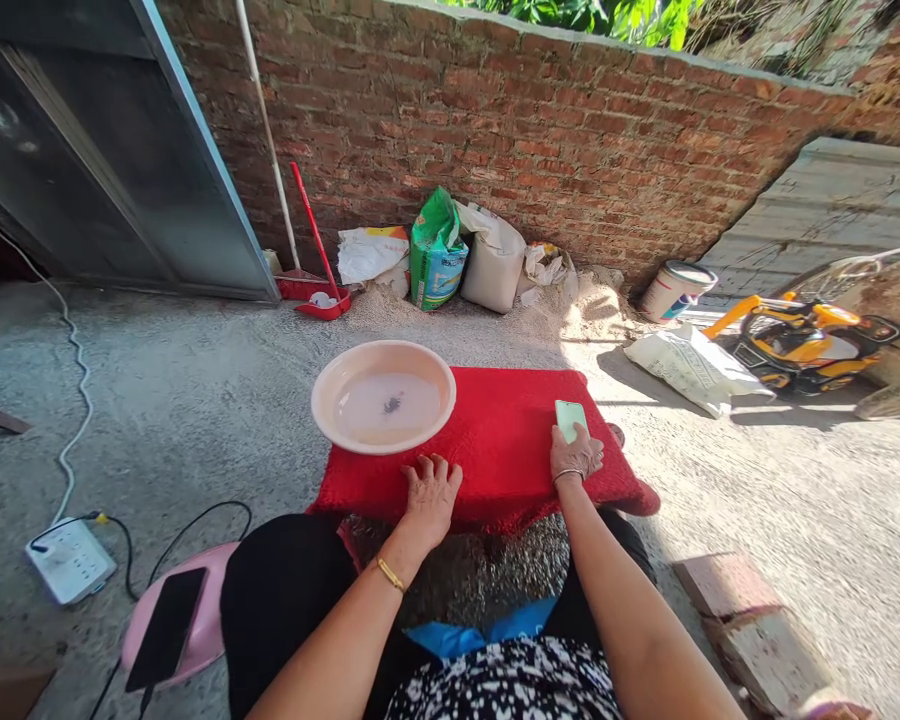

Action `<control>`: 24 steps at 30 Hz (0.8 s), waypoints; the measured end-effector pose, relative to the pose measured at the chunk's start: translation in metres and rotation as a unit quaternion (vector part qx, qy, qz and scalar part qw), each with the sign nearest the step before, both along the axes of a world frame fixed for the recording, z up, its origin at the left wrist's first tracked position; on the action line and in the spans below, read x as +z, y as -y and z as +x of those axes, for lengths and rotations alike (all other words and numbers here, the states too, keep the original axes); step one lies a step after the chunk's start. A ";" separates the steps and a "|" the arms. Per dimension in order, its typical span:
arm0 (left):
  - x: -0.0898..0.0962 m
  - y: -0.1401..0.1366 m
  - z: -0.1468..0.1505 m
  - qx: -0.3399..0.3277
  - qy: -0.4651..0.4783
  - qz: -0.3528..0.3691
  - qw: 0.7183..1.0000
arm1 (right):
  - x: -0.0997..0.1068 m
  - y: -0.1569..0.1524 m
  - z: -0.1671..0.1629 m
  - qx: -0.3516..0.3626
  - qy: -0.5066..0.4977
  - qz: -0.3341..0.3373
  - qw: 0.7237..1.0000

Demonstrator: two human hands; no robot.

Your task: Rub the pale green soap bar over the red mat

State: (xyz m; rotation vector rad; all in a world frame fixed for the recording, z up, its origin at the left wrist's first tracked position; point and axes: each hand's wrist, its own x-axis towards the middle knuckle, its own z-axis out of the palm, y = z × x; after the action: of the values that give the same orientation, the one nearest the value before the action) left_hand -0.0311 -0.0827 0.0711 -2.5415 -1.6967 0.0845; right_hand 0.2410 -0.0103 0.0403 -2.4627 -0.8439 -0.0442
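Observation:
A red cloth (502, 425) covers a low table or bench in front of my knees. On its near edge rests my left hand (431, 493), palm down with fingers spread and slightly bent, holding nothing. My right hand (576, 455) grips a flat, pale green rectangular block (571, 418) against the cloth at the right side; its exact kind is unclear. To the left, a peach-coloured basin (322, 420) stands partly on the cloth. Cloudy water fills its bottom, with a small dark patch in the middle.
A power strip (71, 560) and a black phone (166, 630) on a pink stool (214, 600) are at left, with cables. Bricks (769, 640) lie at right. Sacks (493, 262), a red dustpan (322, 300), a bucket (675, 292) and a yellow toy excavator (817, 340) stand near the brick wall (540, 130).

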 end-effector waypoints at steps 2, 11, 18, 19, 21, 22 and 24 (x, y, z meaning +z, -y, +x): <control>0.001 0.000 0.000 -0.001 -0.004 0.000 1.000 | 0.000 0.001 -0.001 0.051 0.023 0.012 0.998; 0.000 -0.001 0.001 0.001 -0.013 0.006 1.000 | -0.004 0.000 0.002 -0.034 -0.003 0.023 0.999; -0.001 0.000 0.002 0.008 0.018 -0.006 1.000 | -0.002 0.001 0.001 0.085 0.015 0.051 0.995; -0.001 0.000 0.002 0.008 0.020 -0.007 1.000 | -0.002 0.001 0.000 0.087 0.018 0.044 0.995; -0.001 0.000 0.001 0.007 0.015 -0.006 1.000 | -0.002 0.000 0.000 0.053 0.010 0.033 0.998; -0.001 0.000 0.001 0.006 0.010 -0.005 1.000 | -0.002 0.000 0.000 0.028 0.002 0.032 0.999; -0.002 0.000 0.001 0.006 0.000 0.000 1.000 | -0.003 0.000 0.002 -0.004 -0.011 0.039 0.999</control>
State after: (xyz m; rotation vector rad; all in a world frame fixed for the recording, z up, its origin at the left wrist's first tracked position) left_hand -0.0301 -0.0823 0.0687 -2.5321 -1.7124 0.0843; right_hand 0.2430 -0.0100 0.0373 -2.3896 -0.8078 -0.0516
